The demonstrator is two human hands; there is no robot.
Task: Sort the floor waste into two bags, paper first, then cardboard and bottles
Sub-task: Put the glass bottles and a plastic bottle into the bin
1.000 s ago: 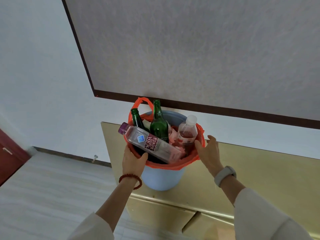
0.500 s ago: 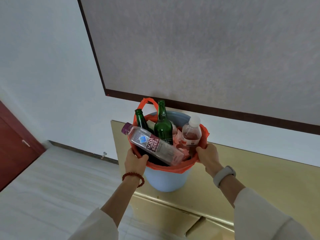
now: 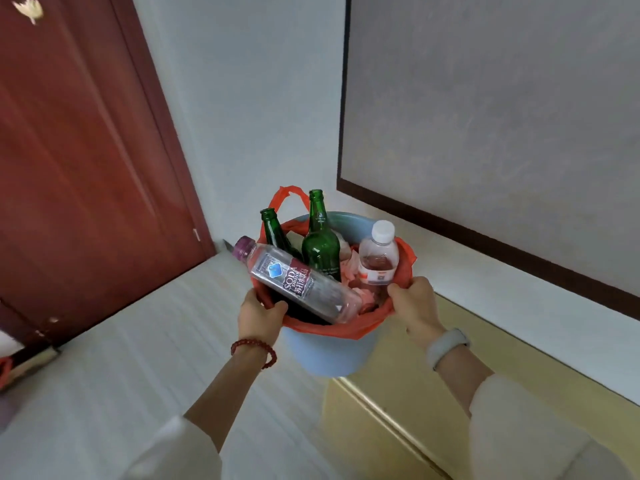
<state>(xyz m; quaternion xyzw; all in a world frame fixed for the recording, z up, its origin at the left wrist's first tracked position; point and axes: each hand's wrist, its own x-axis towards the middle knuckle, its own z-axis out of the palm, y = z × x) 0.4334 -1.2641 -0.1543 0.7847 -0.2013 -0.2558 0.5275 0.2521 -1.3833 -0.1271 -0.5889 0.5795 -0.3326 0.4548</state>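
Bottles fill the orange bag [image 3: 346, 330] lining a blue bucket [image 3: 329, 355]: two green glass bottles [image 3: 320, 245] upright, one small clear bottle [image 3: 378, 252] upright, one soda bottle [image 3: 298, 280] lying across the rim, four in all. Left hand [image 3: 258, 315] and right hand [image 3: 414, 304] each grip the bag-covered rim at opposite sides. Bucket is held above the floor [image 3: 121, 358] beside a gold cabinet [image 3: 450, 375]; a red door [image 3: 79, 161] stands left.

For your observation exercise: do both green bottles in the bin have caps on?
No: both green bottles stand in the bin with bare, open mouths.
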